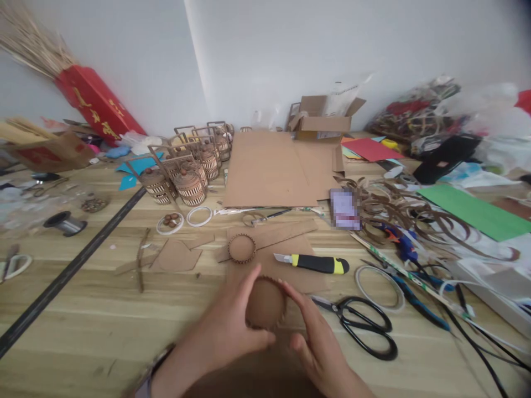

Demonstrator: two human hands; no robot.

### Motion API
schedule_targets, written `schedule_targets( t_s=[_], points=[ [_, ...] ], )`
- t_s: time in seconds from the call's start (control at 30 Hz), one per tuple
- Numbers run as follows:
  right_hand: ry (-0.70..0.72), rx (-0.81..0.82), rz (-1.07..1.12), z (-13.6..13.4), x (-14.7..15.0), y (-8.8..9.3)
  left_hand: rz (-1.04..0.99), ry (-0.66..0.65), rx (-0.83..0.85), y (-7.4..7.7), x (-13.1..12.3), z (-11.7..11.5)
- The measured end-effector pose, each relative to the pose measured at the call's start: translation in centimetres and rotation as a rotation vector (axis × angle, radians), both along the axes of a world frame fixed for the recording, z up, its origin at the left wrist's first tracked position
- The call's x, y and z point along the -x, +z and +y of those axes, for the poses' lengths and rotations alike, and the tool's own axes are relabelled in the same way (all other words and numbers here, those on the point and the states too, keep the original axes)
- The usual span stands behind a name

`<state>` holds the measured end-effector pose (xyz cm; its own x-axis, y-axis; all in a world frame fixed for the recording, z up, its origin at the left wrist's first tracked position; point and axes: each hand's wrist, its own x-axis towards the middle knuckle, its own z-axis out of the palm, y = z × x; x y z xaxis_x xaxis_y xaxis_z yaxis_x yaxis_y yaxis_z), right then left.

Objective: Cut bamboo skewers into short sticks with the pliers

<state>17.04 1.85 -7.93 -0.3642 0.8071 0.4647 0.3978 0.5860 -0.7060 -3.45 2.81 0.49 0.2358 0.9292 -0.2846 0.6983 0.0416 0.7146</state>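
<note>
Both my hands hold a round brown cardboard disc (265, 303) with a ribbed rim, just above the wooden table. My left hand (226, 326) curls round its left edge, forefinger along the top and thumb beneath. My right hand (317, 337) pinches its right edge. A second, smaller ribbed cardboard ring (241, 248) lies a little beyond, on flat cardboard pieces (286, 235). A yellow and black utility knife (315, 263) lies to the right of that ring, blade out to the left.
Black scissors (360, 323) lie right of my hands. Several small woven cardboard baskets (186, 168) stand at the back left, beside a large cardboard sheet (269, 168). Curled cardboard strips (398, 213), tools and cables clutter the right. A wire spool (66, 222) sits at left.
</note>
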Motion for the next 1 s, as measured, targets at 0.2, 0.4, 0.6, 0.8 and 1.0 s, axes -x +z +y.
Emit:
schedule_targets(
  t_s=[0.2,0.4,0.6,0.8,1.0],
  points=[
    [-0.028,0.039,-0.053,0.2,-0.9,-1.0,0.442,0.066,-0.369,-2.8,2.7,6.6],
    [-0.035,0.095,-0.088,0.5,-0.8,-0.2,0.538,-0.012,-0.323,-4.4,1.9,9.1],
    [0.017,0.007,-0.189,1.9,-1.1,2.9,0.468,0.037,-0.363,-3.0,2.2,7.6],
    [-0.058,-0.062,-0.77,9.3,0.7,6.0,0.296,-0.317,-0.111,-2.2,1.3,0.8],
    [-0.042,-0.103,-0.94,17.5,6.8,4.8,0.342,-0.455,-0.1,-6.4,-0.3,-1.0]
  ],
)
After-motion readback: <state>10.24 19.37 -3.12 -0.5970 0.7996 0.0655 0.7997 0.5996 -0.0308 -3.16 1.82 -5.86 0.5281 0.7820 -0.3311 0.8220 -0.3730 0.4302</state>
